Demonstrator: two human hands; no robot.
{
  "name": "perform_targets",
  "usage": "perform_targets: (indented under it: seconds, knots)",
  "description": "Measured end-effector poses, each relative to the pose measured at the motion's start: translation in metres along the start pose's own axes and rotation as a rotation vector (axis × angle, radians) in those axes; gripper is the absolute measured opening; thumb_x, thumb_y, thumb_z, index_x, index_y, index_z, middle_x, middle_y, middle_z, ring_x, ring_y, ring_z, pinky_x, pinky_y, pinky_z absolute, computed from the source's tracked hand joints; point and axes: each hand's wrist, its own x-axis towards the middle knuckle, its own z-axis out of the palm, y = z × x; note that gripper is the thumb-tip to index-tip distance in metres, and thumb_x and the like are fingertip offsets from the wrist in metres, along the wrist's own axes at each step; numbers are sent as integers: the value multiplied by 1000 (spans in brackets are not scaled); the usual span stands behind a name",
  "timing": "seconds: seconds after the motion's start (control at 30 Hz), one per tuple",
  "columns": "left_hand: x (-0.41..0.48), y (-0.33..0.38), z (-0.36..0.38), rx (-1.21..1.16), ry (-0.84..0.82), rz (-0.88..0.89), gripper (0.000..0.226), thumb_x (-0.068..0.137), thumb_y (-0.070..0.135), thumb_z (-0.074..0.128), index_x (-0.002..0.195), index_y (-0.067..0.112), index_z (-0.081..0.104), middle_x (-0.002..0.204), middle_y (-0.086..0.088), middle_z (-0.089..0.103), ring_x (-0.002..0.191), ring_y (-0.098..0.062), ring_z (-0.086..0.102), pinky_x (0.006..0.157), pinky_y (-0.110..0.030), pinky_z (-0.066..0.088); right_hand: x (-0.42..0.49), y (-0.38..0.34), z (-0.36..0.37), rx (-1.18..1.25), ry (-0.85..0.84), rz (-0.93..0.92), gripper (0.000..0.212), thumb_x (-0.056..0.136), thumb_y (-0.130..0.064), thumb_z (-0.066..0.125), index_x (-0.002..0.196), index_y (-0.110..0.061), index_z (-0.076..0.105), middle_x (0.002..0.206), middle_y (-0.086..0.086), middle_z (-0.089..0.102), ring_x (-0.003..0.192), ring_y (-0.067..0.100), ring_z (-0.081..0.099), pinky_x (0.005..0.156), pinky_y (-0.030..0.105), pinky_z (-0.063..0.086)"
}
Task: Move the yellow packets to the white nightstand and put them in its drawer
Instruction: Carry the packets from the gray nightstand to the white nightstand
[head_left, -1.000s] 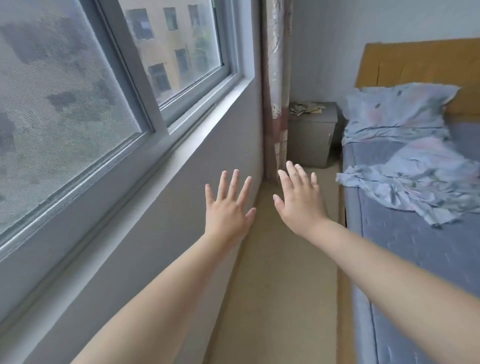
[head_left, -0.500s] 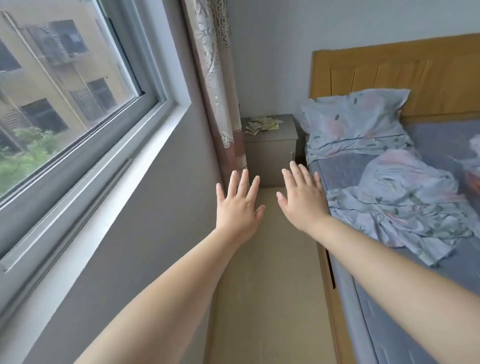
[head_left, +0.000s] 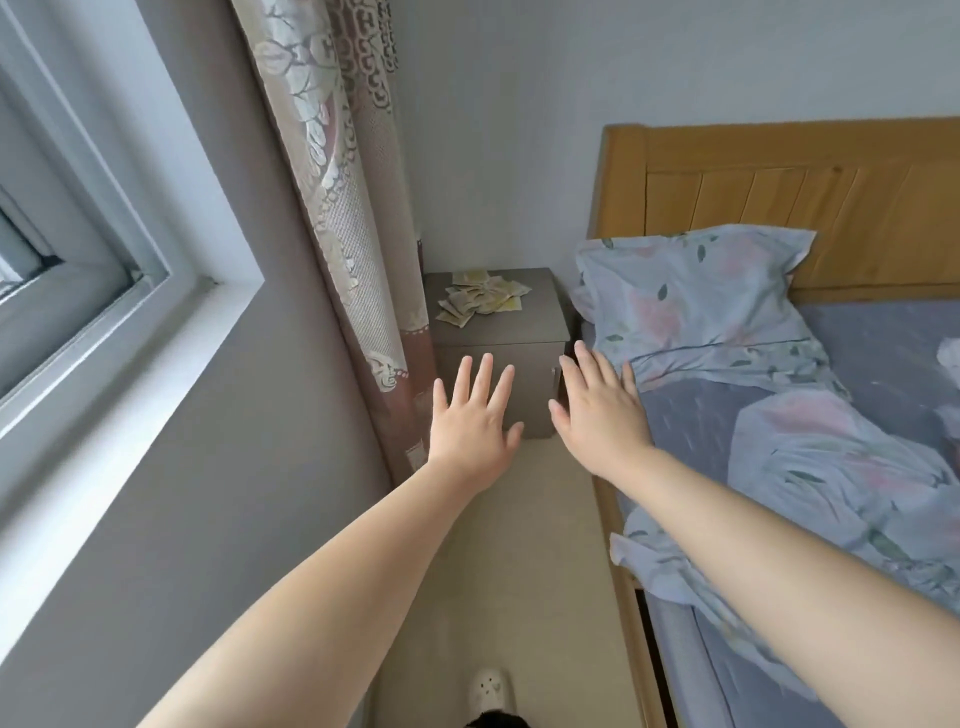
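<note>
Yellow packets (head_left: 480, 302) are lying in a loose pile on top of the grey-looking nightstand (head_left: 501, 338), back-left part; too many overlapping to count. Nightstand front is sitting shut, small handle near its right edge. Nightstand is standing in the corner btwn curtain (head_left: 353, 208) on the left and bed (head_left: 831, 415) w/ floral pillow (head_left: 696, 296) on the right. A narrow strip of beige floor (head_left: 519, 571) is running btwn wall and bed frame. Left hand (head_left: 470, 421) and right hand (head_left: 597, 410) are both reaching fwd, palms down, fingers spread, each grip released, holding nothing, apart from the packets. One slipper (head_left: 488, 691) is showing at the bottom edge.
</note>
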Motion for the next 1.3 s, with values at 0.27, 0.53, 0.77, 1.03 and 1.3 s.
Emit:
perform_targets:
  seconds: [0.27, 0.53, 0.77, 1.03, 1.3]
  knots:
    - [222, -51, 25, -22, -45, 43, 69, 98, 49, 29, 153, 21, -2, 161, -5, -6, 148, -28, -8, 117, -53, 5, 214, 36, 36, -31, -33, 75, 59, 98, -42, 33, 149, -14, 22, 159, 8, 13, 145, 24, 14, 117, 48, 14]
    - [407, -100, 91, -98, -133, -54, 67, 99, 49, 27, 153, 22, -2, 161, -4, -6, 148, -27, -8, 118, -52, 4, 399, 70, 121, -2, -117, 47, 60, 98, -42, 32, 149, -12, 22, 158, 10, 14, 145, 26, 15, 117, 47, 16]
    - [593, -144, 181, -161, -227, -184, 64, 99, 44, 33, 153, 24, 6, 161, -3, -5, 147, -29, -7, 117, -56, 6, 595, 105, 212, 37, -233, -54, 60, 98, -40, 35, 148, -9, 23, 158, 13, 13, 145, 27, 13, 115, 49, 15]
    - [703, -194, 285, -270, -444, -361, 63, 101, 40, 32, 153, 24, 1, 161, -4, -7, 147, -27, -8, 118, -50, 2, 716, 124, 332, 61, -542, -71, 61, 100, -42, 29, 151, -11, 13, 159, 12, 6, 146, 29, 10, 116, 46, 15]
    - [738, -234, 388, -255, -572, -422, 61, 101, 39, 32, 153, 29, 2, 161, 2, -9, 147, -26, -8, 117, -54, 5, 768, 135, 440, 251, -688, 213, 57, 95, -34, 46, 144, -8, 31, 151, 13, 28, 138, 31, 29, 110, 42, 30]
